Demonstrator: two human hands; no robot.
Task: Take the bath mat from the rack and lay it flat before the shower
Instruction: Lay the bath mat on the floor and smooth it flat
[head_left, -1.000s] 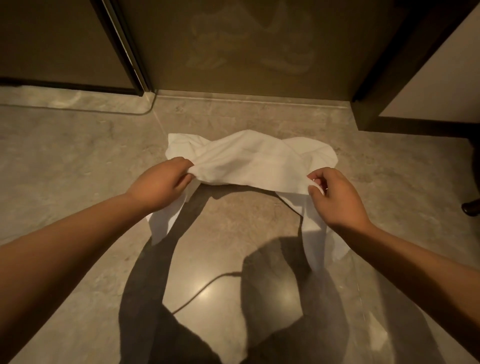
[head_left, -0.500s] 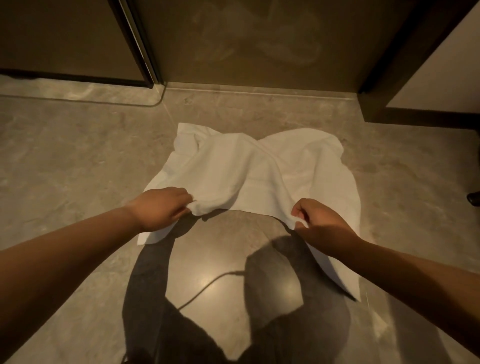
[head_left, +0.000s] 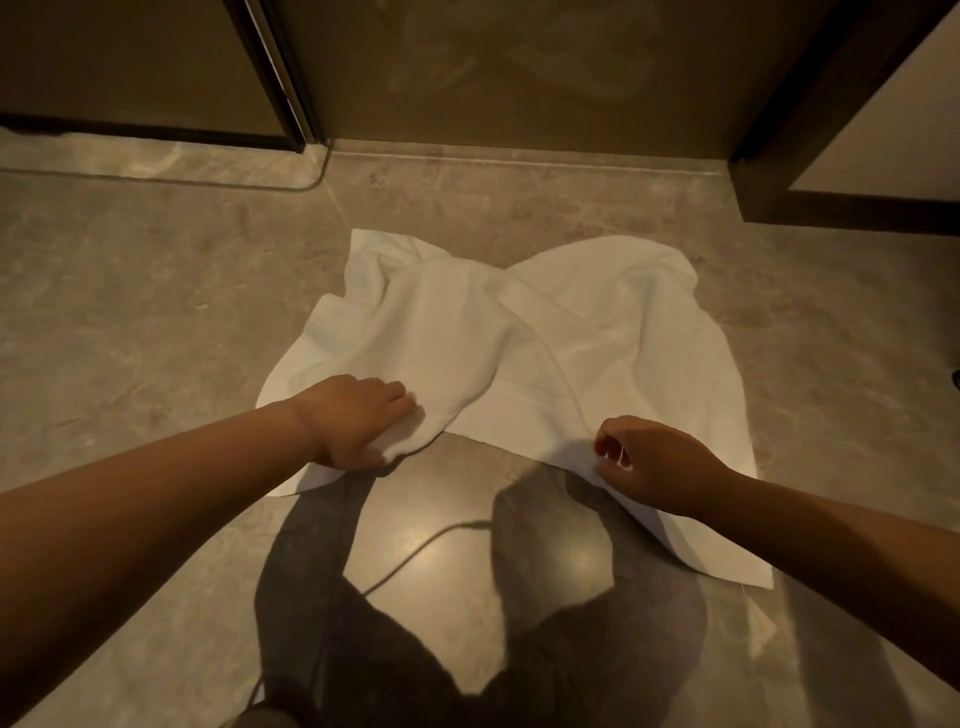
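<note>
A white bath mat (head_left: 545, 348) lies crumpled on the grey stone floor in front of the glass shower door (head_left: 519, 73). Its middle is bunched into folds and its near edge curves inward. My left hand (head_left: 353, 421) rests on the mat's near left part, fingers curled over a fold of cloth. My right hand (head_left: 654, 462) pinches the mat's near right edge between thumb and fingers. Both side flaps of the mat lie on the floor under my wrists.
A raised stone threshold (head_left: 519, 156) runs along the foot of the shower door. A dark door frame (head_left: 280, 78) stands at the back left and a dark wall corner (head_left: 779, 156) at the back right. My shadow covers the floor near me.
Both hands have come down and toward me with the mat's near edge. The mat has gone from lifted and bunched to mostly spread on the floor.
</note>
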